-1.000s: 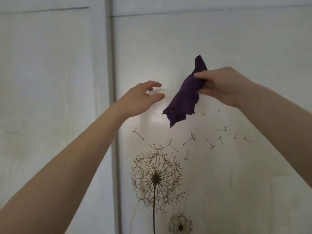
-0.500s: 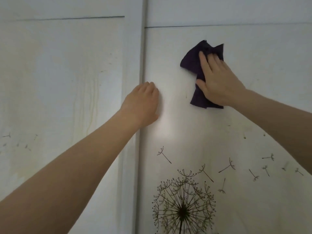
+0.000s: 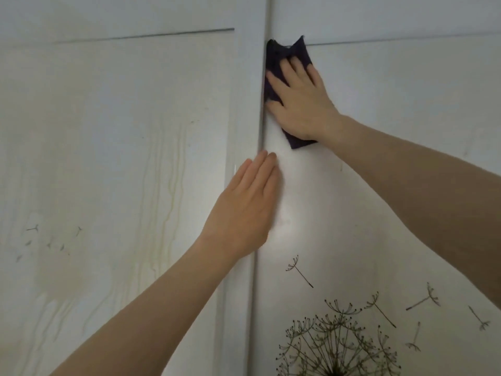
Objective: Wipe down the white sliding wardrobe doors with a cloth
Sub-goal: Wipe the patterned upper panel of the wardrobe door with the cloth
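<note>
Two white sliding wardrobe doors fill the view. The right door (image 3: pixel 393 109) carries a dandelion print low down. A dark purple cloth (image 3: pixel 282 57) lies flat on the right door's upper left corner, against the vertical frame edge. My right hand (image 3: pixel 301 104) presses the cloth to the door with straight, spread fingers and covers its middle. My left hand (image 3: pixel 244 207) rests flat on the frame where the two doors meet, below the cloth, fingers straight and together. The left door (image 3: pixel 108 158) shows yellowish drip streaks.
A vertical frame strip (image 3: pixel 246 90) separates the doors, with a narrow groove beside it. A horizontal seam (image 3: pixel 135 36) runs across the top of the left door. The dandelion decal (image 3: pixel 339 346) and loose seed prints sit at lower right.
My right hand has slid the cloth left to the door's frame edge. My left hand stays flat on the frame below it. The camera has moved closer to the doors.
</note>
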